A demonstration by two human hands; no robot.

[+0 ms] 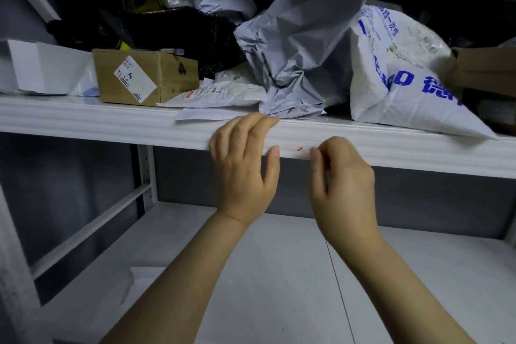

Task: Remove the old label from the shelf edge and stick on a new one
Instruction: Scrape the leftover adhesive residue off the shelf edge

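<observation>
Left hand (244,165) hooks its curled fingers over the shelf edge (111,123) to brace, thumb pressing the white label (293,151) flat, while the right hand (342,173), nearly closed, pinches at the label's right end, seemingly picking a corner free.

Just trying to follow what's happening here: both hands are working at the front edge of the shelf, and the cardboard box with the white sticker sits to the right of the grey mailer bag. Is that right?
Not quite. The head view shows the cardboard box to the left of the grey mailer bag, not the right. The rest holds: the left hand and the right hand are both at the shelf's front edge.
</observation>
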